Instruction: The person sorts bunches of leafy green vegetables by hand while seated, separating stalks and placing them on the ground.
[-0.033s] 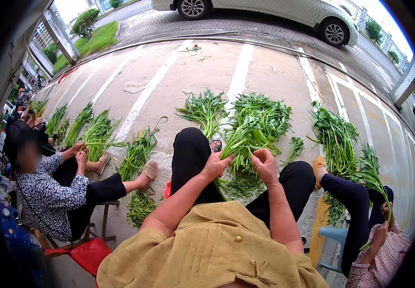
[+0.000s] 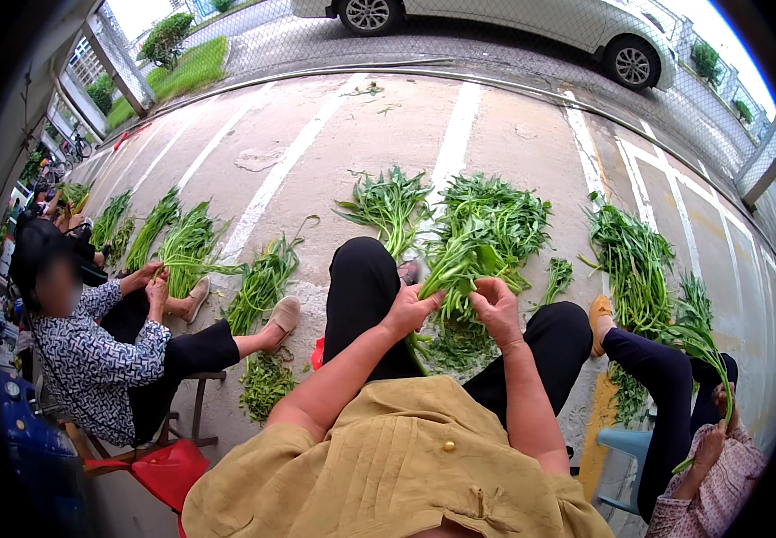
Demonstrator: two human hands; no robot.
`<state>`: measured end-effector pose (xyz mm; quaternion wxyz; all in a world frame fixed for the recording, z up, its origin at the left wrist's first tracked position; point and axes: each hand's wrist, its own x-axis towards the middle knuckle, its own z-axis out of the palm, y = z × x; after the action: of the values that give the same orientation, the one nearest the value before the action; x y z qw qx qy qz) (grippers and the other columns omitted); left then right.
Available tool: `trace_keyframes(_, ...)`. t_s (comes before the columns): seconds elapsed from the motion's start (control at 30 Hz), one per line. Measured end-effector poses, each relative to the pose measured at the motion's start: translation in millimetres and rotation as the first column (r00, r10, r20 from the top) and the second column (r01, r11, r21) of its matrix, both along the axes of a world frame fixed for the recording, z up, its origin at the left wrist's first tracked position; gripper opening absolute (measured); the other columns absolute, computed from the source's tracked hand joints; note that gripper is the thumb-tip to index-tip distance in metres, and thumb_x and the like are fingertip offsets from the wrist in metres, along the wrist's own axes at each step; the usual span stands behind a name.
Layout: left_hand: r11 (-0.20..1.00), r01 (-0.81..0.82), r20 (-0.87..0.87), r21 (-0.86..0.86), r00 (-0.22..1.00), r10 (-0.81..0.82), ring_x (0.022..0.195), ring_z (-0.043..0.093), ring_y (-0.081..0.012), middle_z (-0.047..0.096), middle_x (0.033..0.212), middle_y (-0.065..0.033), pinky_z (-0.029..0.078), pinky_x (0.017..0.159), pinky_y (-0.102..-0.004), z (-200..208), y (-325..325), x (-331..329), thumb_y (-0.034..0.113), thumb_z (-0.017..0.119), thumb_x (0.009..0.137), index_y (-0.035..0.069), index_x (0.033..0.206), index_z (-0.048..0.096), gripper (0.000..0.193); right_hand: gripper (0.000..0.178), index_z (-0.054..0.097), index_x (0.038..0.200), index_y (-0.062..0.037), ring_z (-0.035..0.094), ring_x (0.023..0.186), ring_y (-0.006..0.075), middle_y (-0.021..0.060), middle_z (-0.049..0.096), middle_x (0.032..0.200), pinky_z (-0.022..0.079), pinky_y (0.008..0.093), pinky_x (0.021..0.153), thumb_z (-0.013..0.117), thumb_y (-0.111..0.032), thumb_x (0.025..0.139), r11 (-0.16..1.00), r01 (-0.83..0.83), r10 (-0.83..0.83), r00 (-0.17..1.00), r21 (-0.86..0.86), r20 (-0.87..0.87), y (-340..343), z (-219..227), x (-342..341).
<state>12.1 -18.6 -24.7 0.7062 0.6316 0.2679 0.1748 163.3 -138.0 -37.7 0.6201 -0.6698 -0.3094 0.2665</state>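
Observation:
Between my knees, my left hand point(image 2: 412, 310) is closed around the stems of a bunch of water spinach point(image 2: 462, 260), whose leafy ends point away from me. My right hand point(image 2: 497, 310) is beside it, thumb and forefinger pinched at the bunch's right edge; the exact leaf or stem between them is hard to make out. Beyond the bunch, on the ground, lies a large heap of water spinach point(image 2: 509, 211). A smaller pile point(image 2: 386, 206) lies to its left. Loose trimmed leaves point(image 2: 460, 348) are scattered beneath my hands.
A seated person point(image 2: 101, 350) at left and another point(image 2: 706, 448) at right each handle green stems. More piles of greens point(image 2: 628, 264) lie along the paved ground. A red bag point(image 2: 165, 471) is at lower left. Behind a wire fence stands a white car point(image 2: 514, 27).
The whole view has shifted slightly to the right. My hands keep nearly the same pose, the left still around the bunch and the right still pinched at its edge.

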Motion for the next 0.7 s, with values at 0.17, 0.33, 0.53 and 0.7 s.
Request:
trace_keyframes(0.17, 0.993, 0.101, -0.006, 0.061, 0.995, -0.100, 0.066, 0.046, -0.0052, 0.054, 0.071, 0.0038, 0.039, 0.059, -0.0237, -9.1, -3.3, 1.0, 0.023, 0.059, 0.087, 0.002, 0.090, 0.062, 0.021, 0.031, 0.053, 0.110, -0.0034, 0.053, 0.059, 0.0070, 0.0010, 0.058, 0.077, 0.047, 0.0212, 0.047, 0.060, -0.010, 0.081, 0.996, -0.082, 0.077, 0.992, -0.044, -0.098, 12.7, -5.6, 1.5)
trace_keyframes(0.33, 0.993, 0.082, 0.016, 0.085, 0.996, -0.084, 0.051, 0.041, -0.0038, 0.050, 0.060, 0.0042, 0.034, 0.046, -0.0219, -7.2, -4.6, -0.1, 0.026, 0.058, 0.088, 0.004, 0.080, 0.060, 0.024, 0.018, 0.059, 0.093, -0.0001, 0.053, 0.059, 0.0070, 0.0009, 0.058, 0.075, 0.043, 0.0214, 0.049, 0.064, -0.008, 0.077, 0.998, -0.035, 0.032, 0.997, -0.054, -0.064, 18.4, -22.6, 1.5)
trace_keyframes(0.53, 1.000, 0.016, 0.023, 0.024, 1.000, -0.017, 0.031, 0.035, -0.0050, 0.041, 0.044, 0.0033, 0.026, 0.031, -0.0218, 1.6, -6.2, 2.6, 0.030, 0.057, 0.088, 0.005, 0.067, 0.055, 0.033, 0.008, 0.063, 0.080, -0.0040, 0.053, 0.059, 0.0124, 0.0044, 0.051, 0.076, 0.044, 0.0244, 0.056, 0.067, -0.006, 0.074, 0.999, 0.038, -0.033, 0.908, -0.004, 0.417, 12.3, -10.9, 1.1)
trace_keyframes(0.7, 0.987, 0.064, -0.008, -0.149, 0.998, -0.066, 0.028, 0.037, -0.0091, 0.042, 0.043, 0.0004, 0.029, 0.029, -0.0233, -0.7, -1.8, 3.5, 0.026, 0.055, 0.089, 0.005, 0.070, 0.050, 0.029, 0.009, 0.061, 0.080, -0.0052, 0.053, 0.059, 0.0146, 0.0052, 0.050, 0.077, 0.043, 0.0256, 0.055, 0.067, -0.005, 0.072, 0.997, 0.046, -0.016, 0.900, -0.058, 0.436, 5.5, 9.4, -1.6)
